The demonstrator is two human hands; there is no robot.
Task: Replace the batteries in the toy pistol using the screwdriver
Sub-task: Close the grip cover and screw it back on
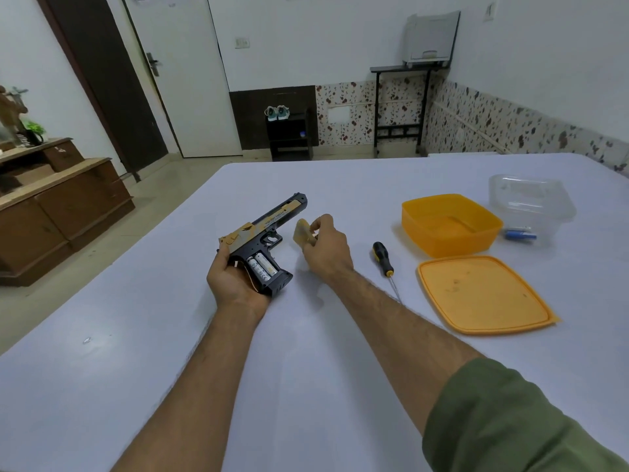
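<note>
The toy pistol (262, 240) lies on its side on the white table (136, 369), with its barrel pointing away and a bit to the right. The left hand (235, 281) grips it round the back of the handle and holds it steady. The side of the handle is open, and two batteries (261, 264) sit in there side by side, long ways along the handle, facing up. The right hand (325, 248) is just to the right of the pistol and pinches the small tan cover (302, 233) in its fingertips, clear of the handle. The screwdriver (384, 259) lies farther right on the table, near the right arm, and no hand is touching it. I think the next thing is to take the batteries out. The right hand is nearer to them, but it has to put the cover down first. In the clear box (531, 202) far right I can see blue things (519, 235); they may be batteries, but I cannot tell.
</note>
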